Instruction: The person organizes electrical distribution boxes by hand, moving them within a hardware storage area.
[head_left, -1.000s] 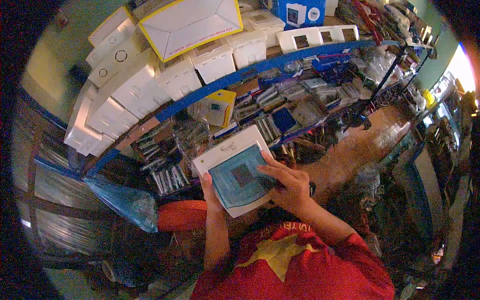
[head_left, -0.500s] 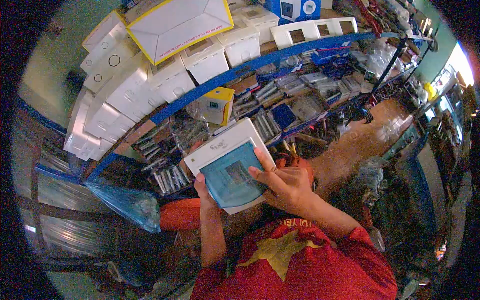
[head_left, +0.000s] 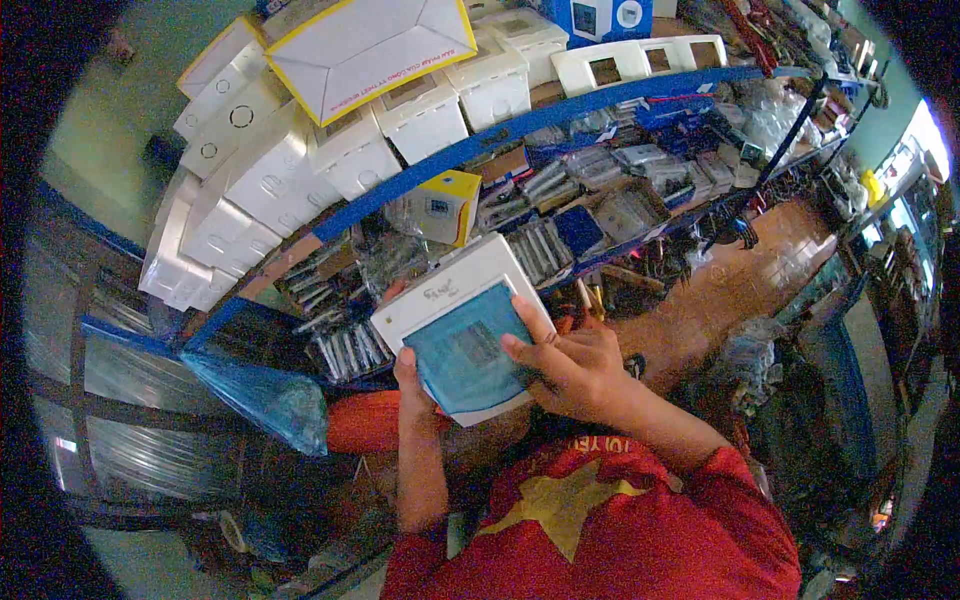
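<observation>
A white rectangular box-like panel (head_left: 449,287) with a translucent blue cover (head_left: 465,350) on its front is held tilted in front of my chest. My left hand (head_left: 412,378) grips its lower left edge, the thumb on the front and the other fingers mostly hidden behind. My right hand (head_left: 575,365) is at the right side, with index finger and thumb on the blue cover and the remaining fingers curled at the edge. Behind the panel's top edge stands a small yellow and white box (head_left: 440,207) on the shelf.
A blue-edged shelf (head_left: 430,163) curves across the view, with white boxes (head_left: 425,118) and a yellow-edged carton (head_left: 372,52) on top. Packaged parts (head_left: 545,250) fill the level below. A blue plastic bag (head_left: 270,400) hangs at the left.
The shelf and its boxes have shifted slightly in view. Both hands keep nearly the same hold on the white panel.
</observation>
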